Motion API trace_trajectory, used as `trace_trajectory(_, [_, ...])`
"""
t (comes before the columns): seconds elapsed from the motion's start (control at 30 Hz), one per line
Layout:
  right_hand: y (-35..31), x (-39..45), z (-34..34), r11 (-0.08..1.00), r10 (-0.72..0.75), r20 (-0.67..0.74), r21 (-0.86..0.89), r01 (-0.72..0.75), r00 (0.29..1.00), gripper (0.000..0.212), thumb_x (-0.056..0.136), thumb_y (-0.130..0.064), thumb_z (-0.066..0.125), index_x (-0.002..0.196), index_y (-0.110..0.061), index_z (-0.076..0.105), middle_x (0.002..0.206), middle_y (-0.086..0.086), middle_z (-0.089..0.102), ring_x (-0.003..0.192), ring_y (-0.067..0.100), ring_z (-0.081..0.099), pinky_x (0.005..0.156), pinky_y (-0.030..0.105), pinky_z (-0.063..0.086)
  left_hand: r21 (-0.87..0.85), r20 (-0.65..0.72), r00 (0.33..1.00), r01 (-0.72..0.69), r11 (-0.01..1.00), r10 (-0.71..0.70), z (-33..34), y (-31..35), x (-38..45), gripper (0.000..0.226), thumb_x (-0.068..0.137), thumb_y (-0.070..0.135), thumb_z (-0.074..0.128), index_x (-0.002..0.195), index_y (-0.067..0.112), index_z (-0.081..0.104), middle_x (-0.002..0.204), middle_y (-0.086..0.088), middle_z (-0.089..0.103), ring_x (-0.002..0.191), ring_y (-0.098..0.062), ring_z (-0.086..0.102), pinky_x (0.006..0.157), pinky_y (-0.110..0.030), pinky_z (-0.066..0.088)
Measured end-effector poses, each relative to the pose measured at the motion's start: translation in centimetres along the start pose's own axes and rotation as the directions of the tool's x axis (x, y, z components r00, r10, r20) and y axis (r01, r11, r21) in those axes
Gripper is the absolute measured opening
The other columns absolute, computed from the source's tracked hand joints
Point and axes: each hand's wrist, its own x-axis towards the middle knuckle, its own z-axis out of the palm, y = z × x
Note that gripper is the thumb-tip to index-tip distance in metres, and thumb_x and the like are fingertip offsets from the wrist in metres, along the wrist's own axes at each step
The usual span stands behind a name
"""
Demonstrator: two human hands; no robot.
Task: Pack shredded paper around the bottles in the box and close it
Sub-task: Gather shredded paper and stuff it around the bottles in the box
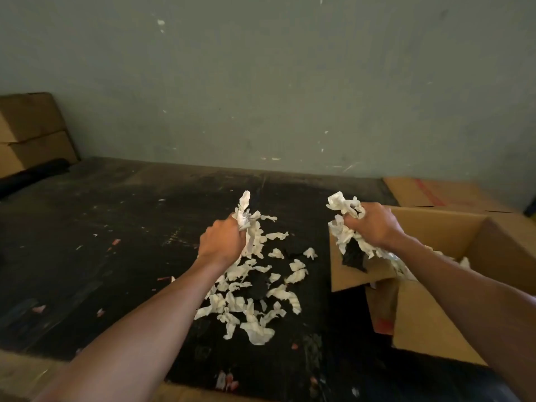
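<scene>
The dark, dirty worktop (121,242) has a pile of torn white paper (249,297) on it, with an open cardboard box (429,314) beside the pile.

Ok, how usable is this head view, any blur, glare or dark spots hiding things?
Head view: dim, no glare; the wide-angle lens bends the edges. The black table top swallows detail, the white shredded paper scraps stand out. The open brown cardboard box hides its inside, so no bottles show.

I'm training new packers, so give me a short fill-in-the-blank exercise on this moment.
1. Each hand, the left hand and the right hand, grips a clump of shredded ____.
2. The loose pile lies on the dark ____.
3. The open box is made of ____.
4. The box stands to the person's ____.

Missing words: paper; floor; cardboard; right
</scene>
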Motion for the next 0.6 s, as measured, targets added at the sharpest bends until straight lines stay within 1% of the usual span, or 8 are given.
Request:
trace_trajectory(0.1, [2.2, -1.7, -2.9, 0.999, 0.032, -0.058, -0.023, -0.033, 0.998, 0.026, 0.087, -0.037, 0.064, 0.075, -0.014, 0.063, 0.070, 0.007, 0.065, 0.060, 0.021, 0.055, 0.051, 0.029, 0.042, -0.032, 0.005, 0.999, -0.054, 0.998, 0.054, 0.2, 3.7, -0.8, 0.032, 0.101, 0.030, 0.043, 0.116, 0.007, 0.058, 0.109, -0.017, 0.064, 0.101, -0.040, 0.061, 0.079, -0.043, 0.047])
trace_trajectory(0.23, [5.4, -2.6, -7.0, 0.995, 0.087, -0.117, -0.035, -0.091, 0.989, 0.032, 0.086, -0.038, 0.063, 0.068, -0.012, 0.057, 0.064, 0.007, 0.059, 0.059, 0.024, 0.052, 0.051, 0.030, 0.041, -0.065, 0.013, 0.992, -0.128, 0.990, 0.129, 1.0, 9.0, -0.9, 0.031, 0.102, 0.030, 0.043, 0.117, 0.008, 0.059, 0.107, -0.015, 0.064, 0.099, -0.036, 0.061, 0.075, -0.039, 0.043])
trace_trajectory(0.3, [7.3, -2.4, -9.1, 0.993, 0.099, -0.146, -0.047, -0.106, 0.984, 0.033, 0.087, -0.038, 0.063, 0.081, -0.006, 0.059, 0.068, 0.010, 0.062, 0.060, 0.026, 0.054, 0.052, 0.032, 0.043, -0.090, 0.012, 0.988, -0.153, 0.984, 0.155, 1.7, 11.8, -0.3, 0.031, 0.101, 0.032, 0.042, 0.116, 0.010, 0.059, 0.106, -0.014, 0.064, 0.098, -0.036, 0.062, 0.077, -0.041, 0.046])
trace_trajectory(0.37, [9.6, -1.8, -10.9, 0.993, 0.095, -0.173, -0.059, -0.106, 0.980, 0.040, 0.088, -0.039, 0.062, 0.108, -0.004, 0.060, 0.076, 0.013, 0.066, 0.062, 0.027, 0.058, 0.052, 0.032, 0.044, -0.122, -0.001, 0.984, -0.176, 0.977, 0.178, 2.7, 14.8, 0.4, 0.031, 0.100, 0.034, 0.042, 0.112, 0.011, 0.059, 0.102, -0.013, 0.064, 0.095, -0.036, 0.063, 0.080, -0.044, 0.051])
trace_trajectory(0.4, [10.9, -1.4, -11.8, 0.991, 0.099, -0.180, -0.068, -0.113, 0.979, 0.042, 0.088, -0.039, 0.063, 0.113, -0.006, 0.061, 0.079, 0.012, 0.066, 0.062, 0.025, 0.057, 0.050, 0.031, 0.043, -0.136, -0.001, 0.983, -0.184, 0.974, 0.185, 3.4, 16.3, 0.8, 0.031, 0.100, 0.035, 0.042, 0.109, 0.011, 0.059, 0.100, -0.013, 0.064, 0.093, -0.036, 0.063, 0.080, -0.045, 0.051])
trace_trajectory(0.47, [13.7, -0.4, -13.6, 0.989, 0.114, -0.199, -0.071, -0.130, 0.973, 0.041, 0.086, -0.041, 0.063, 0.109, -0.007, 0.062, 0.083, 0.009, 0.065, 0.066, 0.023, 0.055, 0.053, 0.030, 0.041, -0.155, -0.016, 0.981, -0.192, 0.969, 0.192, 5.0, 19.7, 1.6, 0.031, 0.100, 0.035, 0.042, 0.107, 0.011, 0.060, 0.096, -0.012, 0.062, 0.091, -0.037, 0.062, 0.079, -0.045, 0.051])
trace_trajectory(0.53, [15.8, 0.7, -14.5, 0.991, 0.096, -0.212, -0.066, -0.113, 0.973, 0.051, 0.084, -0.042, 0.063, 0.123, -0.010, 0.059, 0.087, 0.006, 0.065, 0.073, 0.026, 0.058, 0.056, 0.030, 0.042, -0.178, -0.026, 0.979, -0.205, 0.962, 0.203, 6.3, 22.3, 2.3, 0.031, 0.099, 0.036, 0.042, 0.107, 0.013, 0.060, 0.094, -0.011, 0.063, 0.090, -0.036, 0.063, 0.078, -0.046, 0.052])
trace_trajectory(0.6, [18.4, 2.1, -15.8, 0.993, 0.091, -0.197, -0.061, -0.105, 0.976, 0.051, 0.084, -0.041, 0.064, 0.125, -0.010, 0.058, 0.082, 0.005, 0.068, 0.068, 0.024, 0.060, 0.052, 0.029, 0.041, -0.204, -0.016, 0.978, -0.206, 0.957, 0.207, 8.5, 25.8, 3.0, 0.031, 0.098, 0.038, 0.042, 0.108, 0.015, 0.061, 0.096, -0.011, 0.064, 0.089, -0.036, 0.063, 0.079, -0.048, 0.053])
